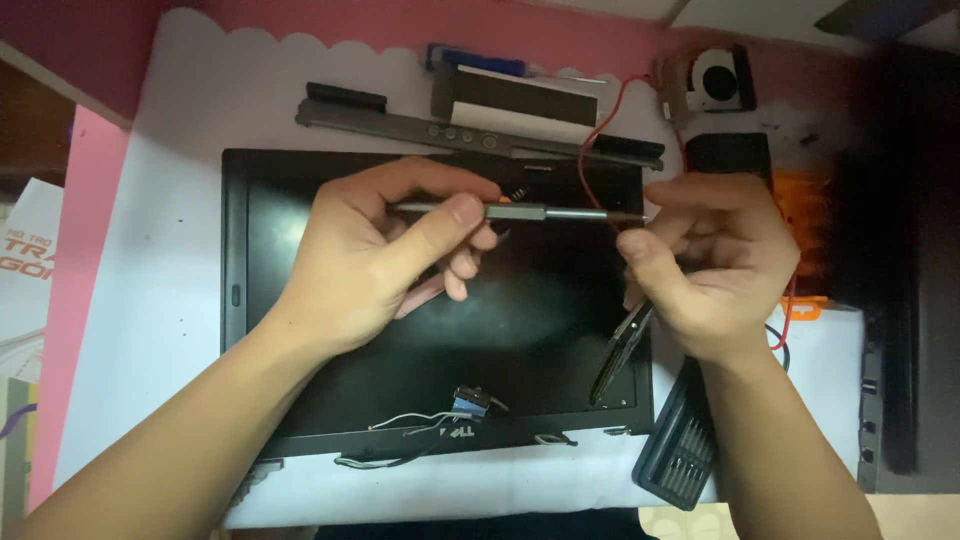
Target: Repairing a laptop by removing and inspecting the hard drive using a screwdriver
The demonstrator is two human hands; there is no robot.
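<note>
My left hand (385, 250) holds a slim grey screwdriver (520, 212) level above a black laptop screen panel (300, 200). My right hand (715, 255) pinches the tip end of the screwdriver with its fingertips. Black tweezers (620, 350) hang down from under my right palm, gripped by the lower fingers. The screen panel lies flat on a white mat (170, 250), with loose wires and a small connector (455, 410) at its near edge.
A long grey hinge cover strip (470, 135) lies beyond the panel. A cooling fan (715, 80) with a red wire (600, 130) sits at the back right. A dark screwdriver bit case (680, 450) lies near my right wrist. An orange part (805, 215) and black casing (900, 280) are on the right.
</note>
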